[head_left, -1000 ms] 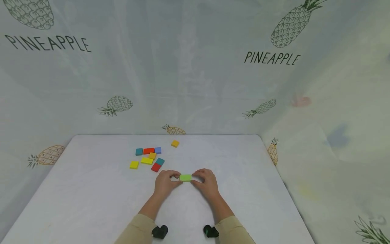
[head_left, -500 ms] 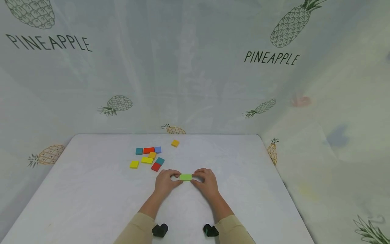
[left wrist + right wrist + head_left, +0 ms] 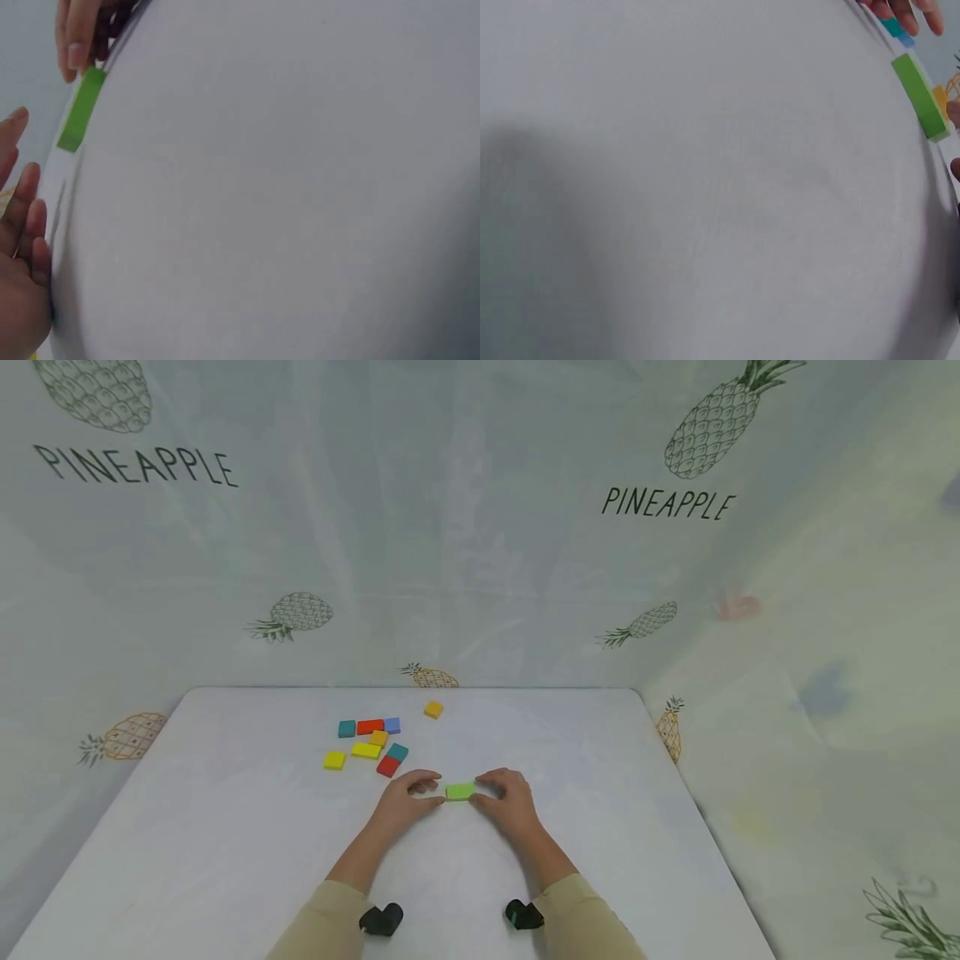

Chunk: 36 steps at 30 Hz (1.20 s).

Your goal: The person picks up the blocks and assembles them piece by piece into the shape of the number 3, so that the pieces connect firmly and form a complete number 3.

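Observation:
A light green rectangular block lies on the white table between the two hands. My left hand is off its left end, thumb and fingers spread apart; the left wrist view shows a gap between that hand and the block. At the opposite end is my right hand, with thumb and forefinger parted and fingertips right by the block's edge. In the right wrist view the block shows its long side, and only bits of the right hand appear at the frame's border.
Behind the left hand several small blocks lie loosely grouped, among them a long red block, a long yellow block and a teal block. An orange block sits alone near the table's back edge. A pineapple-print curtain hangs behind.
Both hands held the green block at its ends before. The left hand has let go and drawn back to the left; the right hand's fingers have loosened. The block stays between them.

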Available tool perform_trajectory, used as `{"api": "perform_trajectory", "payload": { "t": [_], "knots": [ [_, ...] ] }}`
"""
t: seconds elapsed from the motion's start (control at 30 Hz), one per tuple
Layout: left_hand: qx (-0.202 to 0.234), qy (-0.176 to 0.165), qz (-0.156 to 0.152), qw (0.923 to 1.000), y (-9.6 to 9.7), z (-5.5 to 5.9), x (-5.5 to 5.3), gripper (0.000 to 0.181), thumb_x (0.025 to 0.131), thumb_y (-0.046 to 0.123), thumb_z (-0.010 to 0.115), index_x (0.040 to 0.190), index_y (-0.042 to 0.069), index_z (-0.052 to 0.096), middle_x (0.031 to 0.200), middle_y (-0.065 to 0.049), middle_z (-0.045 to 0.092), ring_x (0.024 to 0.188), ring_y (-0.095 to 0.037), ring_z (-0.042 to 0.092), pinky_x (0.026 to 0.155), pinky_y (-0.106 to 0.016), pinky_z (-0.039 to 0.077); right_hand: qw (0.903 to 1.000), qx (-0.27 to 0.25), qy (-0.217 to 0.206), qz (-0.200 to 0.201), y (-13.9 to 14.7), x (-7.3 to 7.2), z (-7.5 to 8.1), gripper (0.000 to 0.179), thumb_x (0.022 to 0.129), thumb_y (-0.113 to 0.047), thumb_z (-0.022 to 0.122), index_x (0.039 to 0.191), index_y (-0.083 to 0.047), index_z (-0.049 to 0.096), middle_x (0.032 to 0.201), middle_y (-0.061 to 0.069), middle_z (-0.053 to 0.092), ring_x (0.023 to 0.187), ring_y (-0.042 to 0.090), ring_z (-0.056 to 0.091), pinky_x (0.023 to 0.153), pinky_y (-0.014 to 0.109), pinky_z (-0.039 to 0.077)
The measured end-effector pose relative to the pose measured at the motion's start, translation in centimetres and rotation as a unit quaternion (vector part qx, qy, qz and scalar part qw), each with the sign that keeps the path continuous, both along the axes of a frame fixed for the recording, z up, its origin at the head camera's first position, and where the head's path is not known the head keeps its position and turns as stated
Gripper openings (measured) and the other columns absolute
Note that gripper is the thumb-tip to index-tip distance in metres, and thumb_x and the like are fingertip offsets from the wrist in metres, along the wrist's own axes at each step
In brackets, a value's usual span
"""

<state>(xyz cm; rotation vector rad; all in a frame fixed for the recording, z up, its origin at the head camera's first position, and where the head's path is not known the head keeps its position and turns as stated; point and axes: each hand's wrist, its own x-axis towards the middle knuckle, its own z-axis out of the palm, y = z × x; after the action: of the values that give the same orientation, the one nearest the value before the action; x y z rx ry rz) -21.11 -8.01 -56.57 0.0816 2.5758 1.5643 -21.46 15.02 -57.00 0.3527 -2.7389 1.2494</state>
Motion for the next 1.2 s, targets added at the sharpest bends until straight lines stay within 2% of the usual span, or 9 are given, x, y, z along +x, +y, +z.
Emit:
{"api": "perform_trajectory", "payload": {
  "t": [0.17, 0.27, 0.5, 0.6, 0.83, 1.03, 1.2],
  "knots": [
    [0.031, -0.023, 0.035, 0.9986, -1.6, 0.6, 0.1, 0.037, 0.082, 0.021, 0.080, 0.118, 0.020, 0.069, 0.103, 0.005, 0.066, 0.095, -0.018, 0.058, 0.087, -0.037, 0.050, 0.9995, -0.011, 0.008, 0.027, -0.7, -0.5, 0.6, 0.028, 0.079, -0.023, 0.081, 0.105, -0.013, 0.075, 0.107, 0.000, 0.068, 0.106, 0.024, 0.056, 0.094, 0.046, 0.040],
    [0.040, -0.023, 0.053, 0.9975, -2.8, 1.0, 0.4, 0.039, 0.083, 0.019, 0.079, 0.120, 0.019, 0.068, 0.105, 0.003, 0.066, 0.098, -0.020, 0.058, 0.088, -0.038, 0.051, 0.9987, -0.019, 0.008, 0.046, -1.8, -0.9, 1.2, 0.028, 0.080, -0.022, 0.080, 0.105, -0.011, 0.075, 0.107, 0.001, 0.067, 0.107, 0.024, 0.055, 0.094, 0.044, 0.041],
    [0.041, -0.026, 0.088, 0.9949, -5.9, 1.4, 1.3, 0.042, 0.085, 0.020, 0.078, 0.124, 0.016, 0.065, 0.111, -0.001, 0.065, 0.103, -0.023, 0.057, 0.090, -0.039, 0.050, 0.9947, -0.038, -0.003, 0.096, -5.1, -1.9, 2.3, 0.030, 0.083, -0.022, 0.079, 0.109, -0.008, 0.074, 0.109, 0.002, 0.067, 0.108, 0.023, 0.056, 0.096, 0.041, 0.042],
    [0.037, -0.027, 0.099, 0.9940, -7.0, 1.6, 1.6, 0.042, 0.085, 0.020, 0.077, 0.125, 0.016, 0.064, 0.112, -0.003, 0.065, 0.104, -0.024, 0.058, 0.091, -0.040, 0.050, 0.9923, -0.045, -0.021, 0.113, -6.4, -2.1, 2.7, 0.031, 0.083, -0.020, 0.078, 0.111, -0.007, 0.073, 0.111, 0.002, 0.067, 0.109, 0.023, 0.056, 0.097, 0.041, 0.042],
    [0.023, -0.030, 0.113, 0.9928, -8.9, 1.9, 2.1, 0.044, 0.087, 0.025, 0.075, 0.129, 0.018, 0.062, 0.115, -0.005, 0.064, 0.105, -0.024, 0.058, 0.090, -0.039, 0.051, 0.9897, -0.008, -0.093, 0.109, -9.3, -2.5, 2.9, 0.034, 0.084, -0.024, 0.078, 0.116, -0.016, 0.071, 0.113, -0.005, 0.065, 0.109, 0.016, 0.055, 0.098, 0.036, 0.043],
    [0.017, -0.035, 0.125, 0.9914, -9.9, 1.8, 2.5, 0.044, 0.087, 0.026, 0.074, 0.129, 0.016, 0.061, 0.115, -0.007, 0.064, 0.105, -0.026, 0.058, 0.088, -0.037, 0.052, 0.9867, 0.019, -0.117, 0.111, -11.3, -3.0, 2.7, 0.036, 0.085, -0.028, 0.077, 0.119, -0.019, 0.069, 0.115, -0.009, 0.064, 0.110, 0.014, 0.054, 0.099, 0.034, 0.043],
    [0.016, -0.038, 0.129, 0.9907, -10.5, 1.1, 2.8, 0.043, 0.088, 0.025, 0.074, 0.128, 0.016, 0.062, 0.114, -0.007, 0.064, 0.104, -0.026, 0.059, 0.089, -0.036, 0.051, 0.9847, 0.032, -0.137, 0.102, -12.4, -3.4, 2.5, 0.035, 0.084, -0.030, 0.078, 0.118, -0.022, 0.069, 0.116, -0.011, 0.063, 0.114, 0.015, 0.052, 0.101, 0.036, 0.041]
  ]
}}
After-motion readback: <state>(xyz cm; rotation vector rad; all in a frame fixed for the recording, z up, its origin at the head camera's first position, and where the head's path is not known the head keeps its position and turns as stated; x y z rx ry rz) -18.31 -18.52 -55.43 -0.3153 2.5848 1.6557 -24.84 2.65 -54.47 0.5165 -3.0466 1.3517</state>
